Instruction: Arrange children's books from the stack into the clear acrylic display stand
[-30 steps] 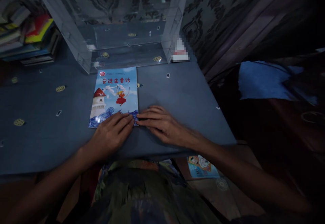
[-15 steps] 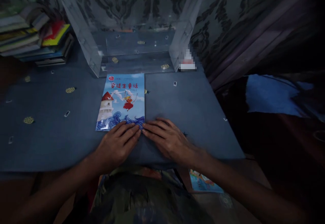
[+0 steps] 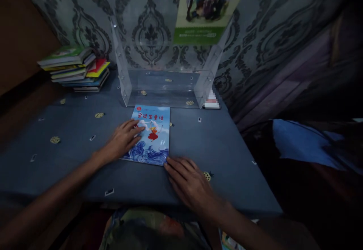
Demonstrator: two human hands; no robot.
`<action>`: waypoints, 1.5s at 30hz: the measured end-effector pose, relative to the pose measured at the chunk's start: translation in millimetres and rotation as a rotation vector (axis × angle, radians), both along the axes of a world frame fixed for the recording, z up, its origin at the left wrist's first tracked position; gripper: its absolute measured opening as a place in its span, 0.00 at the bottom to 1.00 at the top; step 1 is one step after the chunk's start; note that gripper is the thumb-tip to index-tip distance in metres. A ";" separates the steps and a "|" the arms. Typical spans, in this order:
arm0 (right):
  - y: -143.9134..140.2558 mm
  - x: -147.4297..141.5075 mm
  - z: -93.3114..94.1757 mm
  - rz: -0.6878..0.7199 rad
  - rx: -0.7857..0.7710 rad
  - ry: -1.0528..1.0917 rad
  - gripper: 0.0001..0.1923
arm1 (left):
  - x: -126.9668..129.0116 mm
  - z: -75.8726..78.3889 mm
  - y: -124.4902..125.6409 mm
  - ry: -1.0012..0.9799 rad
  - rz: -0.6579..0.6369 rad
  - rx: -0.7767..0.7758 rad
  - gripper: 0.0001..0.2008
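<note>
A blue picture book (image 3: 150, 149) with red Chinese characters and a figure in red on its cover lies flat on the table. My left hand (image 3: 124, 138) rests over its left edge, fingers spread on the cover and hiding part of the picture. At the lower right corner of the book is my right hand (image 3: 190, 180), its fingers stretched out side by side. Those fingertips touch the corner, and the palm faces down toward the cloth.
Behind the book stands a clear acrylic rack (image 3: 164, 98), with a green-bordered book (image 3: 200, 34) high up in it. Stacked books (image 3: 76, 70) sit at the back left. A pixelated object (image 3: 212, 100) is right of the rack. A patterned blue-grey cloth (image 3: 76, 166) covers the table.
My left hand has moved from the book's bottom edge up to its left side. My right hand stays near the lower right corner. The view has tilted up, showing more of the rack.
</note>
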State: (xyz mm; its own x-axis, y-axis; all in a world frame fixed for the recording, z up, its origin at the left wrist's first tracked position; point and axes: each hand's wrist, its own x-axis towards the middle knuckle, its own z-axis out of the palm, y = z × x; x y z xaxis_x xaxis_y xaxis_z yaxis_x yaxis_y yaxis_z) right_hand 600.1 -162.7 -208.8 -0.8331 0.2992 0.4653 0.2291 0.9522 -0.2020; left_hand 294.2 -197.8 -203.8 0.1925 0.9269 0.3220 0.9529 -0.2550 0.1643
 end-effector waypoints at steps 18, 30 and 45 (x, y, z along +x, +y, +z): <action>27.5 32.3 -0.9 -0.014 0.143 -0.073 0.15 | 66.8 0.3 -48.4 0.331 0.315 0.028 0.27; -7.9 16.1 2.3 -0.029 -0.006 -0.067 0.19 | 101.5 5.1 -113.5 0.176 0.087 0.101 0.17; -54.3 -24.9 -8.6 0.130 -0.137 -0.105 0.34 | 100.6 -8.7 -137.6 0.083 0.122 0.171 0.18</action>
State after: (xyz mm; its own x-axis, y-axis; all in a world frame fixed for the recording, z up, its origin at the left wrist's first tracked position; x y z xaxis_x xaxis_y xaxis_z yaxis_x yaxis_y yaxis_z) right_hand 575.2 -217.0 -217.4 -0.9104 0.2403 0.3369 0.1325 0.9405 -0.3129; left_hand 394.8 -335.5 -212.5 0.1143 0.8784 0.4641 0.9868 -0.1542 0.0488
